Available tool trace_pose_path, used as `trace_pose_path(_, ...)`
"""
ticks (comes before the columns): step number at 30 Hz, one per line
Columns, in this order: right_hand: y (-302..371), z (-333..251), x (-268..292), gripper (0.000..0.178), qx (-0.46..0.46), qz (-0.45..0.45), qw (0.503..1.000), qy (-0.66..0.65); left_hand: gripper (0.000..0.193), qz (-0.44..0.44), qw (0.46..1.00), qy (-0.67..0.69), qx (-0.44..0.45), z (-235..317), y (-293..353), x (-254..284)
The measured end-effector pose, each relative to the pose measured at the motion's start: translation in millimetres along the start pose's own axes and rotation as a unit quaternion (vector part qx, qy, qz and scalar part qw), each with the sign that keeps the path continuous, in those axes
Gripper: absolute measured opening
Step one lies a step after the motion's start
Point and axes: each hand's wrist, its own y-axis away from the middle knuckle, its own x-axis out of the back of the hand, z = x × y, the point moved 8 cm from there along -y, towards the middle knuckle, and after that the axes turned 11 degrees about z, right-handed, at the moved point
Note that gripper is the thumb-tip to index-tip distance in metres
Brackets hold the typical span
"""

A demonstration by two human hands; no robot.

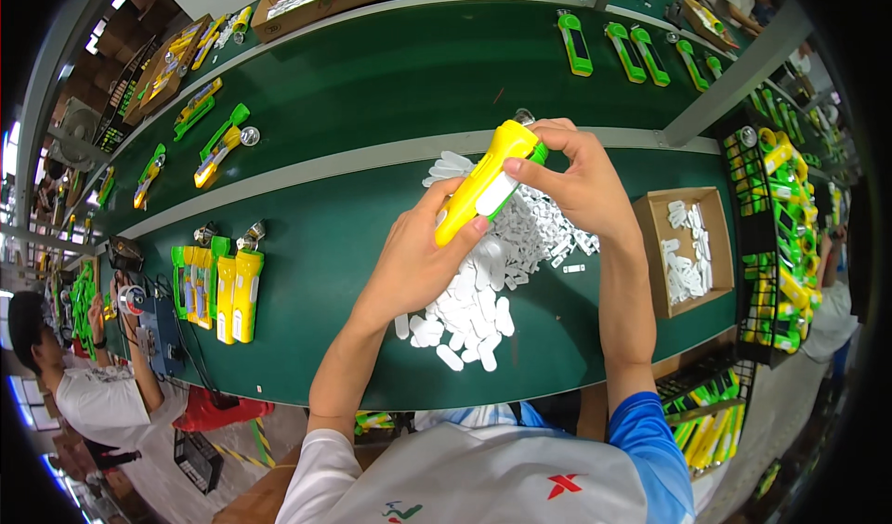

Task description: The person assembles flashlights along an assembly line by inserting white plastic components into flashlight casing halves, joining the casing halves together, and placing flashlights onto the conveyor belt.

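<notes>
A yellow and green flashlight (479,189) is held up slantwise between my two hands, over the middle of the bench. My left hand (414,252) is wrapped round its lower end, with the thumb near a white oblong piece (496,195) on its side. With thumb and fingers, my right hand (578,176) grips the upper end near the lamp head, partly hiding the green side. Beneath the hands lies a heap of white oblong pieces (476,312), with smaller white parts (548,229) among them.
Right of the heap stands a cardboard box (657,294) of white parts, beside a black wire rack (749,273) full of flashlights. Several flashlights (246,296) stand on the left, near a co-worker (102,403). More lie on the green belt (400,78) beyond a metal rail.
</notes>
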Motion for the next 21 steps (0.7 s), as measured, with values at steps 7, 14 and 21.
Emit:
trace_pose_path(7,2,-5,-5,0.019,-0.04,0.014,0.999,0.031,0.045,-0.024,1.0,0.016,-0.005,2,2,-2)
trace_pose_path(14,0,1,-18,0.015,-0.062,-0.011,0.992,-0.105,0.043,-0.038,0.995,0.059,0.074,-11,-2,-6)
trace_pose_path(21,0,-13,-10,0.026,0.025,0.063,0.997,-0.021,0.033,-0.025,0.978,0.162,0.125,-10,-2,-12)
